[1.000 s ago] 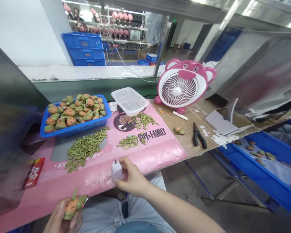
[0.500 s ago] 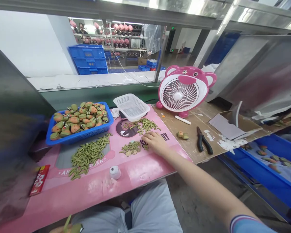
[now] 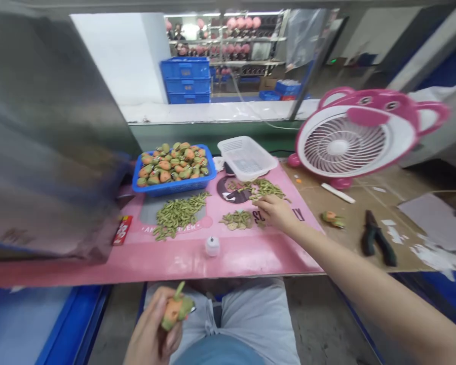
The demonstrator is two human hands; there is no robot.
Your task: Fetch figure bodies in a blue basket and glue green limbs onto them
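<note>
bright even light; motion blur at left, edges stretched wide.

Both arms are bare from wrist to well past the elbow, with no sleeve, watch, ring or glove in sight. The left hand (image 3: 152,334) and right hand (image 3: 275,213) are bare too, with short, unpainted nails as far as the blur lets one tell. The legs wear light grey trousers (image 3: 247,317) with soft creases. At the bottom edge shows a blue-grey hem of a top (image 3: 228,355).
</note>
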